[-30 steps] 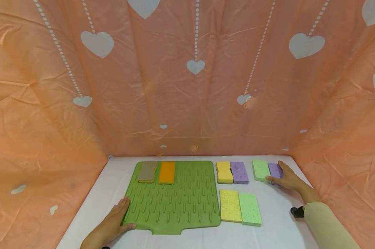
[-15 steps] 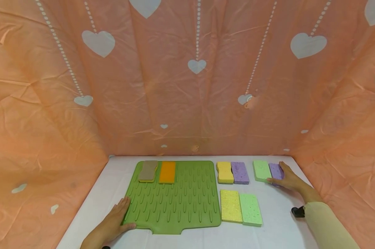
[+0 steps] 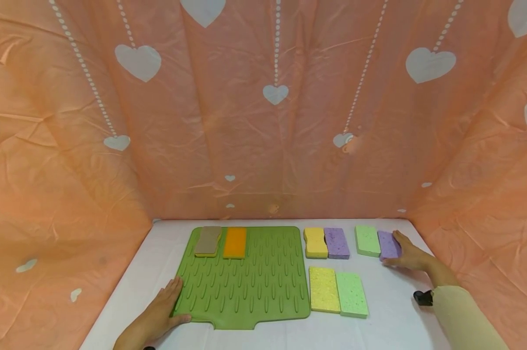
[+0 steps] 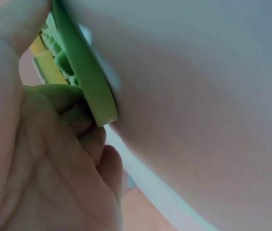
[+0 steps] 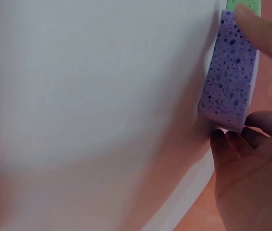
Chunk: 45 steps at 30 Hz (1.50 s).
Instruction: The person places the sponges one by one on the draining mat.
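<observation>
In the head view my right hand (image 3: 412,255) is at a purple sponge (image 3: 389,245) on the table's back right. Its fingertips are right at the sponge's right end, and the thumb reaches along the near edge. The right wrist view shows this purple sponge (image 5: 227,72) lying flat, thumb spread away from the bent fingers. A light green sponge (image 3: 367,241) lies against its left side. My left hand (image 3: 160,308) rests on the left edge of a green ridged mat (image 3: 246,291), thumb by the front corner. In the left wrist view its fingertips are behind the mat's edge (image 4: 90,82).
On the mat's back left lie a grey-topped yellow sponge (image 3: 208,241) and an orange sponge (image 3: 234,242). Right of the mat, a notched yellow sponge (image 3: 315,242) sits by a purple one (image 3: 336,242). Nearer are a yellow sponge (image 3: 324,289) and a light green one (image 3: 352,294).
My right hand has shifted slightly right and nearer. Its thumb has slid from between the green and purple sponges to the purple one's near edge. The left hand has stayed on the mat.
</observation>
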Each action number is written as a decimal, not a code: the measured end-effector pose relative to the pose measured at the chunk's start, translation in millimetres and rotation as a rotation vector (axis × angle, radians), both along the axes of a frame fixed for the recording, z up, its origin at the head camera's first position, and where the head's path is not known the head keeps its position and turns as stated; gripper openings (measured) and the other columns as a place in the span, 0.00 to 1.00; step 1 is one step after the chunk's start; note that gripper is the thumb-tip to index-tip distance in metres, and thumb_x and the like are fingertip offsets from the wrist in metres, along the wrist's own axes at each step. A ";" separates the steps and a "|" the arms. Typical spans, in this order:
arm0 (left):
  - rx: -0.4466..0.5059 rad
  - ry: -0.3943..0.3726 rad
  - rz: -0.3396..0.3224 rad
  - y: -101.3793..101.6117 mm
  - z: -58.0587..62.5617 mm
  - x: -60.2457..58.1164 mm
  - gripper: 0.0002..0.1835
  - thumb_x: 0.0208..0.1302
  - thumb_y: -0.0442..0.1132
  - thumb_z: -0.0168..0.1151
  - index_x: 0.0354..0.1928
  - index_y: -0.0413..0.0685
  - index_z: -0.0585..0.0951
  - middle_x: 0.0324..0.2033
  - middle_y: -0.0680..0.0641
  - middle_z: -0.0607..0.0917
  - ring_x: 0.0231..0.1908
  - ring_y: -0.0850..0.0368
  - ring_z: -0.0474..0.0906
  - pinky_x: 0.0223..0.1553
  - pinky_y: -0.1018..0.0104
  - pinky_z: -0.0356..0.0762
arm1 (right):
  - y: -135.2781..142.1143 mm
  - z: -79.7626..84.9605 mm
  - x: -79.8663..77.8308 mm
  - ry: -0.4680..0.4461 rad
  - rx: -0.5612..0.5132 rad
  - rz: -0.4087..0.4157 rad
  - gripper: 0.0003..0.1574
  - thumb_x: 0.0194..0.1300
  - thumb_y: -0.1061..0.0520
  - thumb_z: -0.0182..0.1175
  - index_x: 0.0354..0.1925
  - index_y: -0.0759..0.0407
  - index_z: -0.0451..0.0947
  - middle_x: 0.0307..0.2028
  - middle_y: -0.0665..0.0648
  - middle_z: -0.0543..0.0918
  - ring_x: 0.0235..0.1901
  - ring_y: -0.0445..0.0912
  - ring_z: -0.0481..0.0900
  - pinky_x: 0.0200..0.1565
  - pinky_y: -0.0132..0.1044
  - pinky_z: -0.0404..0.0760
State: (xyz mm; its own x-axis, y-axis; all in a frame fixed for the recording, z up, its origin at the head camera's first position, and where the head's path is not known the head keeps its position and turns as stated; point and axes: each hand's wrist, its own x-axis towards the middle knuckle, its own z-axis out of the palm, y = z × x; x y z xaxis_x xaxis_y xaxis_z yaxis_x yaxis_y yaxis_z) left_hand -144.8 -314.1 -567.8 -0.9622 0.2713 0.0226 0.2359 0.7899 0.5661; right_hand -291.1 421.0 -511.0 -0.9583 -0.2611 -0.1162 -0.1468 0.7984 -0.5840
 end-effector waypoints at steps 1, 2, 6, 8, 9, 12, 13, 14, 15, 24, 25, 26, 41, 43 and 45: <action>0.009 0.000 -0.003 0.5 0.8 1.2 0.63 0.63 0.65 0.73 0.80 0.22 0.55 0.80 0.21 0.54 0.82 0.30 0.42 0.63 0.92 0.17 | 0.2 0.9 0.7 0.002 -0.002 0.002 0.76 0.62 0.48 0.77 0.78 0.86 0.37 0.75 0.91 0.40 0.74 0.87 0.40 0.72 0.83 0.44; 0.021 0.001 -0.009 1.3 2.2 2.4 0.63 0.63 0.65 0.72 0.80 0.22 0.55 0.79 0.21 0.53 0.83 0.31 0.41 0.65 0.89 0.16 | 0.4 1.0 1.3 0.006 -0.001 0.003 0.76 0.62 0.48 0.77 0.78 0.86 0.37 0.75 0.91 0.40 0.74 0.87 0.41 0.72 0.83 0.45; 0.051 0.013 -0.041 3.1 6.4 5.7 0.62 0.66 0.63 0.72 0.80 0.20 0.53 0.78 0.18 0.53 0.81 0.26 0.39 0.71 0.79 0.14 | 2.5 -1.5 2.4 0.025 -0.008 0.002 0.74 0.62 0.49 0.77 0.77 0.87 0.40 0.75 0.91 0.43 0.74 0.87 0.43 0.71 0.83 0.46; 0.049 0.023 -0.043 3.5 6.5 5.8 0.62 0.66 0.62 0.72 0.79 0.19 0.53 0.77 0.17 0.54 0.80 0.23 0.41 0.71 0.79 0.14 | 3.9 -3.2 2.4 0.041 -0.001 0.000 0.73 0.62 0.49 0.78 0.77 0.87 0.41 0.75 0.91 0.45 0.73 0.86 0.44 0.70 0.83 0.48; 0.042 0.026 -0.041 3.4 5.8 5.8 0.62 0.66 0.63 0.72 0.79 0.20 0.54 0.77 0.17 0.54 0.81 0.25 0.41 0.70 0.83 0.15 | 4.4 -4.0 2.5 0.046 0.003 -0.003 0.73 0.62 0.49 0.78 0.77 0.87 0.41 0.74 0.91 0.45 0.73 0.86 0.45 0.70 0.83 0.49; 0.012 0.046 -0.021 2.3 1.7 4.3 0.62 0.64 0.64 0.72 0.79 0.21 0.56 0.78 0.19 0.55 0.84 0.36 0.39 0.65 0.91 0.17 | 5.0 -4.6 3.2 0.060 0.012 -0.017 0.74 0.61 0.47 0.79 0.77 0.88 0.43 0.74 0.91 0.48 0.73 0.86 0.49 0.70 0.82 0.52; 0.002 0.050 -0.014 1.8 0.1 3.7 0.62 0.64 0.64 0.72 0.79 0.21 0.56 0.79 0.20 0.56 0.84 0.40 0.38 0.65 0.92 0.18 | 5.1 -4.5 3.5 0.065 0.012 -0.022 0.74 0.61 0.47 0.80 0.76 0.88 0.44 0.73 0.91 0.49 0.72 0.85 0.50 0.70 0.82 0.54; -0.007 0.059 -0.009 1.3 -0.7 3.1 0.62 0.64 0.64 0.72 0.79 0.21 0.57 0.79 0.21 0.56 0.84 0.39 0.40 0.64 0.93 0.18 | 5.1 -4.4 3.8 0.070 0.010 -0.026 0.74 0.60 0.47 0.80 0.75 0.89 0.44 0.73 0.92 0.50 0.71 0.86 0.51 0.70 0.82 0.55; -0.017 0.060 -0.002 0.8 -1.9 2.2 0.62 0.64 0.64 0.73 0.79 0.22 0.57 0.79 0.22 0.56 0.84 0.39 0.41 0.64 0.94 0.19 | 4.8 -4.3 4.3 0.075 0.010 -0.032 0.75 0.60 0.46 0.81 0.75 0.90 0.45 0.72 0.92 0.51 0.71 0.85 0.52 0.69 0.81 0.56; 0.004 0.009 0.003 2.5 2.0 2.3 0.63 0.63 0.67 0.71 0.80 0.24 0.56 0.80 0.22 0.55 0.84 0.47 0.36 0.74 0.83 0.20 | 6.5 -2.7 13.4 0.073 0.031 -0.081 0.75 0.61 0.41 0.80 0.75 0.89 0.47 0.72 0.91 0.53 0.71 0.84 0.55 0.69 0.81 0.59; -0.003 0.000 -0.001 3.9 5.6 3.0 0.63 0.63 0.66 0.72 0.80 0.23 0.56 0.80 0.22 0.55 0.84 0.45 0.37 0.79 0.74 0.25 | 6.6 -2.6 14.7 0.079 0.032 -0.081 0.75 0.62 0.41 0.79 0.75 0.89 0.47 0.72 0.91 0.53 0.70 0.84 0.55 0.69 0.81 0.59; 0.002 0.002 0.001 4.9 6.7 3.8 0.63 0.63 0.66 0.72 0.80 0.23 0.56 0.79 0.21 0.55 0.84 0.48 0.36 0.80 0.74 0.25 | 6.1 -2.2 16.5 0.086 0.030 -0.082 0.74 0.62 0.41 0.79 0.75 0.89 0.47 0.72 0.90 0.53 0.70 0.84 0.55 0.68 0.81 0.60; -0.040 0.078 -0.003 -0.8 -4.4 0.9 0.62 0.64 0.67 0.71 0.79 0.22 0.58 0.79 0.23 0.57 0.84 0.45 0.39 0.66 0.91 0.18 | -4.1 3.0 25.0 0.156 0.061 -0.108 0.71 0.65 0.38 0.76 0.76 0.86 0.51 0.71 0.89 0.55 0.70 0.84 0.56 0.68 0.81 0.61; -0.041 0.065 0.008 -0.1 -2.8 1.7 0.62 0.63 0.66 0.72 0.79 0.22 0.58 0.80 0.23 0.56 0.84 0.46 0.38 0.65 0.93 0.19 | -5.8 2.8 24.9 0.169 0.059 -0.108 0.71 0.65 0.38 0.76 0.76 0.86 0.52 0.71 0.89 0.56 0.70 0.84 0.57 0.68 0.81 0.61; -0.026 0.050 -0.003 1.5 1.8 3.2 0.62 0.64 0.65 0.72 0.78 0.21 0.57 0.79 0.21 0.56 0.84 0.42 0.38 0.65 0.92 0.18 | -8.0 2.7 24.6 0.180 0.052 -0.107 0.70 0.65 0.38 0.76 0.76 0.86 0.53 0.71 0.89 0.57 0.70 0.83 0.58 0.68 0.81 0.62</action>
State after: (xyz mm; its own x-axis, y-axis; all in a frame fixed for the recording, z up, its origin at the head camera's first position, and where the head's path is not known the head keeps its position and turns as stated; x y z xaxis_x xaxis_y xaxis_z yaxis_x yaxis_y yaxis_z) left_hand -141.6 -312.6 -566.0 -0.9592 0.2756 0.0635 0.2661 0.8035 0.5325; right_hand -266.5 413.0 -508.2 -0.9867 -0.1549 0.0492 -0.1580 0.8432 -0.5138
